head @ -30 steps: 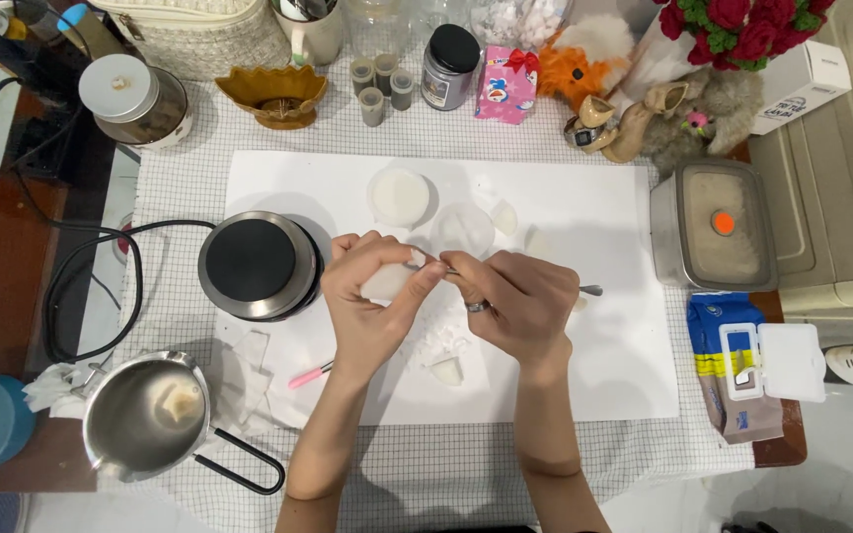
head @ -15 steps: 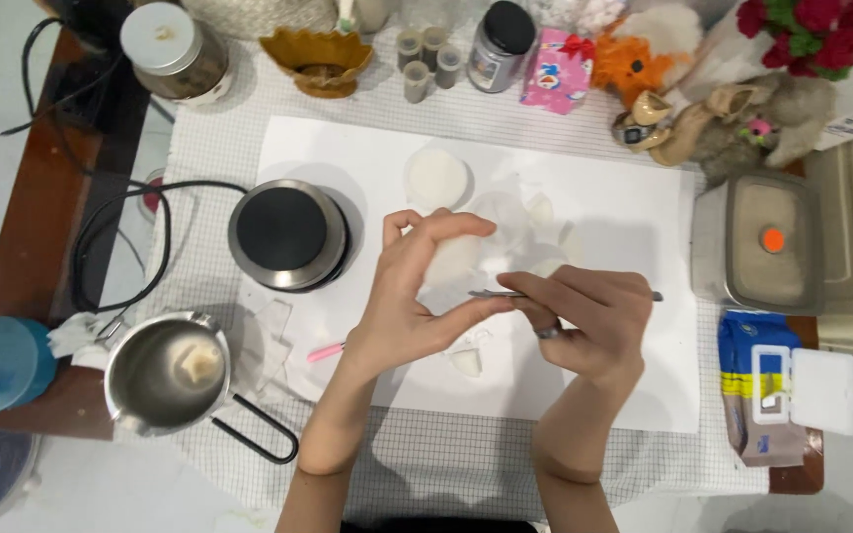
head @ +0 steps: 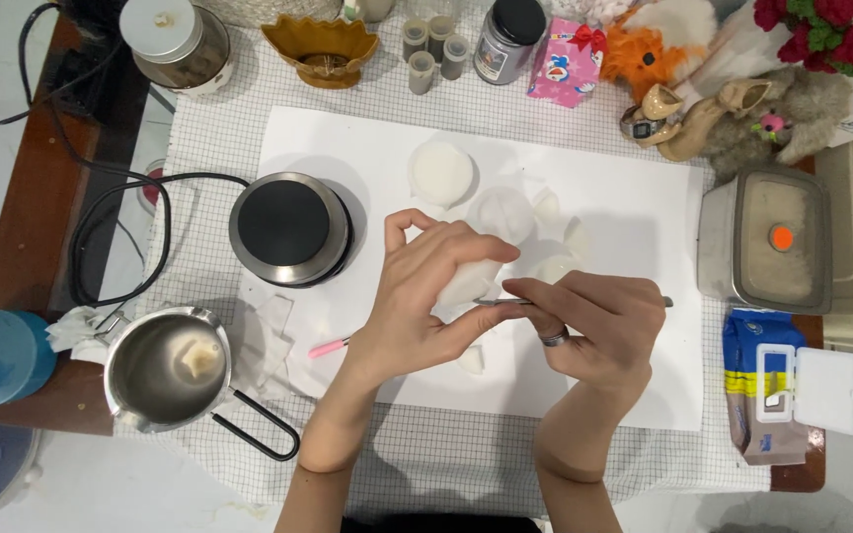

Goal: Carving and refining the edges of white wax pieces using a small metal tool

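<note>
hands meet over white paper [head: 624, 395]. left hand [head: 426, 296] cups a small white waxy piece [head: 468, 281], tilted toward the right hand [head: 599, 326], which pinches a thin metal tool [head: 505, 301] against it. steel pitcher [head: 165, 365] and round burner [head: 288, 229] sit beyond the left hand.

Two hands: left [head: 417, 296], right [head: 599, 331]. One hotplate [head: 290, 229]. One steel pot [head: 172, 367]. Three small grey cups [head: 433, 47]. Two jars: glass [head: 175, 44], dark [head: 507, 39]. One pink box [head: 567, 67]. One lidded steel tin [head: 767, 252]. One wipes pack [head: 777, 380].
</note>
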